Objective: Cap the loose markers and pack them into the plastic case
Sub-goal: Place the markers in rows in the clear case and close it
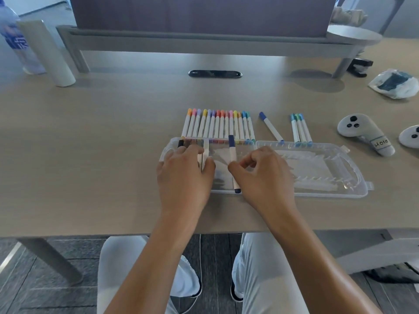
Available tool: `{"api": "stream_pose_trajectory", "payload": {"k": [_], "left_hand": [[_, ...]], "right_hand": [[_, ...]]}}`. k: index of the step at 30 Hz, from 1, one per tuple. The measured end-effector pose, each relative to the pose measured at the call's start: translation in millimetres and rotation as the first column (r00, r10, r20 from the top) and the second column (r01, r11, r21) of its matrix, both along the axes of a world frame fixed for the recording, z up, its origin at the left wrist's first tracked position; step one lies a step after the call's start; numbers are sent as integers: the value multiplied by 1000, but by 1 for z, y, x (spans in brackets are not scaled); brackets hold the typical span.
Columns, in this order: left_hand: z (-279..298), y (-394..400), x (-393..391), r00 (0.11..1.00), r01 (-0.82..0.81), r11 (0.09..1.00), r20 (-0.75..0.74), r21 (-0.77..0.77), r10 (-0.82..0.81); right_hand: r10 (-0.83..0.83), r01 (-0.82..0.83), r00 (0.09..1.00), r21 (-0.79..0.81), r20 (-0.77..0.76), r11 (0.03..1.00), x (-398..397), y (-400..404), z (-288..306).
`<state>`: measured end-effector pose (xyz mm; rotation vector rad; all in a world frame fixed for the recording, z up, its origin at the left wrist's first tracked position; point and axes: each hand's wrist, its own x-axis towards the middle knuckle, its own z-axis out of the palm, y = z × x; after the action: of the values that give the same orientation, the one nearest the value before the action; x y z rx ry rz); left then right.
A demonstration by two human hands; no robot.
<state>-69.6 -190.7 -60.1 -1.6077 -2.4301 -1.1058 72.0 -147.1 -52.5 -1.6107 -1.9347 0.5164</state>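
Observation:
A clear plastic case (pixel 317 168) lies open on the desk, its two halves side by side. My left hand (pixel 184 175) rests on the left half, its fingers over a few markers (pixel 205 152) laid inside. My right hand (pixel 263 173) pinches a dark blue capped marker (pixel 232 152) that lies across the left half. Behind the case a row of several capped markers (pixel 217 125) lies side by side. One blue marker (pixel 269 125) lies alone to the right, and three blue-green markers (pixel 300 128) lie beyond it.
Two white controllers (pixel 362 132) lie at the right, with a plastic-wrapped dark item (pixel 394 83) behind them. A white cylinder (pixel 47 53) and a bottle (pixel 15 39) stand at the back left. A monitor stand (pixel 204 41) spans the back.

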Motion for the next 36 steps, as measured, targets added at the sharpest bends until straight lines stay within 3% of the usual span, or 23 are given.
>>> {"api": "stream_pose_trajectory", "payload": {"k": [9, 15, 18, 20, 26, 36], "left_hand": [[-21, -14, -2, 975, -1, 997, -222, -72, -15], [-18, -20, -11, 976, 106, 986, -179, -128, -128], [-17, -27, -20, 993, 95, 996, -70, -4, -95], [-20, -31, -27, 996, 28, 999, -84, 28, -26], [-27, -34, -35, 1000, 30, 996, -5, -83, -31], [-27, -34, -33, 996, 78, 984, -40, -163, -86]], "right_hand": [[20, -21, 999, -4, -32, 1000, -5, 0, -3], [16, -16, 1000, 13, -1, 1000, -12, -1, 0], [23, -24, 1000, 24, 20, 999, -21, 0, 4], [28, -29, 999, 33, 42, 999, -29, 0, 4], [29, -37, 993, 66, 118, 997, -43, 4, -10], [47, -54, 996, 88, 80, 995, -37, 10, -10]]}}
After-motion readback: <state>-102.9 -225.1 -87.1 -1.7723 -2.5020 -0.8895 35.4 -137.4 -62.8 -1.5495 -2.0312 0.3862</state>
